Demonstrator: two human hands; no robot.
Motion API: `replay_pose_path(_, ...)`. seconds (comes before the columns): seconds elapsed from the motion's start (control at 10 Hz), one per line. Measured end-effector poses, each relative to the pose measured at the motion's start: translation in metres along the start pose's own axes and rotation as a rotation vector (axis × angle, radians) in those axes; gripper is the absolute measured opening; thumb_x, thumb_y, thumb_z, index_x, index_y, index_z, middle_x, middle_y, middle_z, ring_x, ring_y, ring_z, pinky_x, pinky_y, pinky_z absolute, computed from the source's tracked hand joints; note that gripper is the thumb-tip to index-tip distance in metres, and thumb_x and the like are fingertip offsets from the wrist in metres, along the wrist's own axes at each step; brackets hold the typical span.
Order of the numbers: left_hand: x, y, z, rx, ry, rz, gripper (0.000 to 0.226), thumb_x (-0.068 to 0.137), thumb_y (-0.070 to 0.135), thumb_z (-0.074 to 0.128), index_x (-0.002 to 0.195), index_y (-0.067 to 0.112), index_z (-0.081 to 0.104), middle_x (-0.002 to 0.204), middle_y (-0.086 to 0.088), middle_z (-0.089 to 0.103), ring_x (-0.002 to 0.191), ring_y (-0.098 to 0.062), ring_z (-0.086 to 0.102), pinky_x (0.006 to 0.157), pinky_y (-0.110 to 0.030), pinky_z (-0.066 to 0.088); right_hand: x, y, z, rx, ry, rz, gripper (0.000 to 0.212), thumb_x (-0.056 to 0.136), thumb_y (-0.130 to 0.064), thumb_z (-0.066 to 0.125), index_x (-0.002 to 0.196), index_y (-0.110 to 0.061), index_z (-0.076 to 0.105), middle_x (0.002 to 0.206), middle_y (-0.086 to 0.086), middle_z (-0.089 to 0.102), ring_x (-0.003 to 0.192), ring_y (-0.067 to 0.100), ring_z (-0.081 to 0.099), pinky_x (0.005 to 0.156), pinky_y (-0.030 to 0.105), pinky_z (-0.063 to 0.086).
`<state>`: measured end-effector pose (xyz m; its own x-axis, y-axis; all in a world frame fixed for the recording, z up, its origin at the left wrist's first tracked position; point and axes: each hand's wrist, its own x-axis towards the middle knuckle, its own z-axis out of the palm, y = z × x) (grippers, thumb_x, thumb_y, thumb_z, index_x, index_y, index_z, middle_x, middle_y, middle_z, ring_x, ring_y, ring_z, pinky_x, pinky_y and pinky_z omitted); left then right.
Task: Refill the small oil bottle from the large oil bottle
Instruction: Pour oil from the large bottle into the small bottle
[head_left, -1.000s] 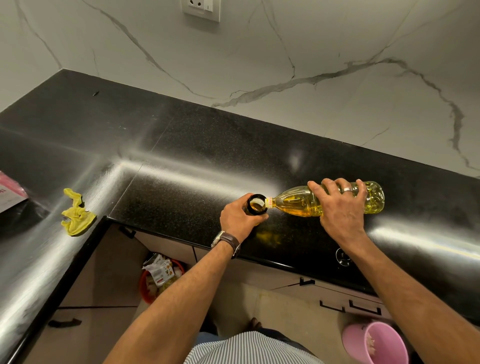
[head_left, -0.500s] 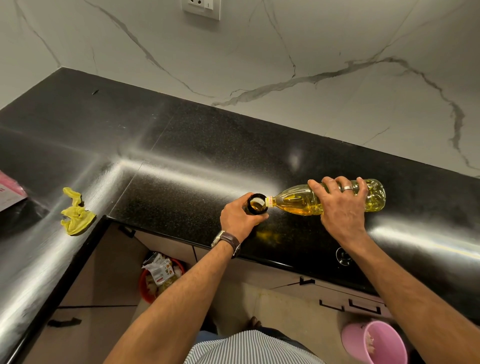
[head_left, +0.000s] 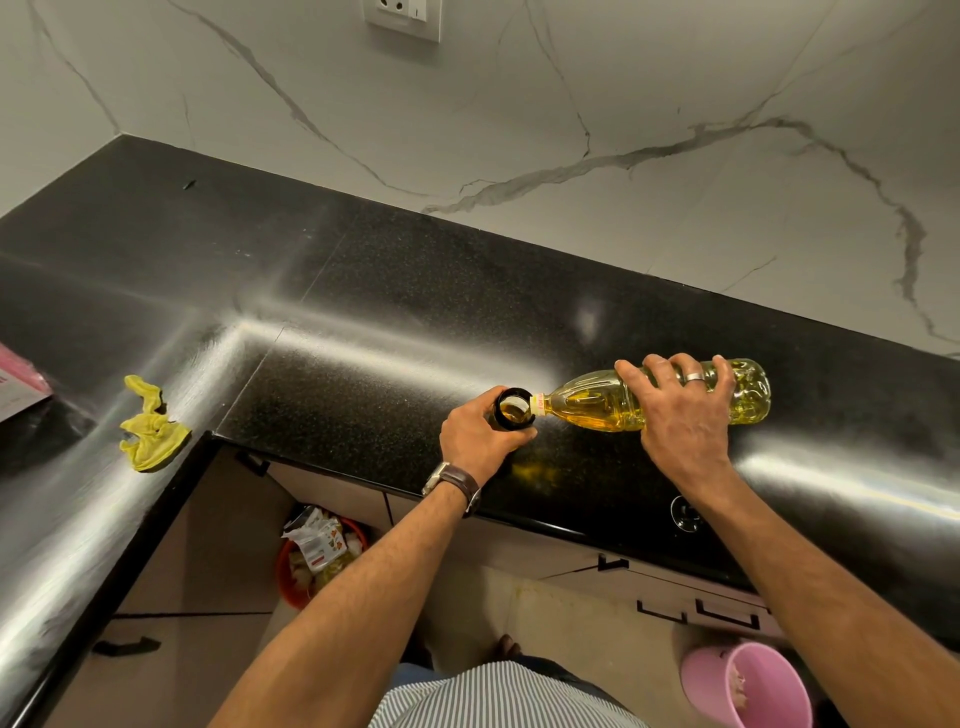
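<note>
Left hand (head_left: 480, 434) wrapped round the small oil bottle (head_left: 513, 409), fingers curled on its dark body, steadying it upright on the black countertop (head_left: 363, 322) near the front edge; right hand (head_left: 680, 415) gripping the large oil bottle (head_left: 660, 397) from above, fingers spread over its far side, thumb toward the neck, ring on one finger; large bottle lying nearly level, mouth at the small bottle's open rim, touching or just above it, cannot tell which; yellow oil pooled along the lower side toward the neck; stream itself too small to make out; pouring step likely under way; best done by raising the base slowly, keeping mouth centred over the rim, watching the level, tipping back before it brims; a slip risks oil on the counter; further out, yellow cloth (head_left: 150, 423) on the left run of counter, well apart; pink bucket (head_left: 748, 686) on the floor at right
</note>
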<state>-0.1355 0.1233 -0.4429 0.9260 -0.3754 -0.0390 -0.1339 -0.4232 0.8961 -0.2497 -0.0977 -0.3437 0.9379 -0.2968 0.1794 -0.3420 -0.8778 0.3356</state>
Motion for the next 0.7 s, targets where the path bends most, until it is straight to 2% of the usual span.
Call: replay_pose_path(0.7, 0.0011, -0.0035, 0.0019, 0.027, -0.008, 0.009, 0.059, 0.068, 0.052, 0.092, 0.121, 0.035, 0.072, 0.107, 0.017, 0.076, 0.101, -0.003, 0.068, 0.091, -0.032, 0.058, 0.0015, -0.001, -0.0021, -0.004, 0.007, -0.005, 0.084, 0.074, -0.015, 0.086, 0.148, -0.032, 0.05, 0.141, 0.009, 0.061, 0.132, 0.038, 0.052, 0.113, 0.067, 0.025)
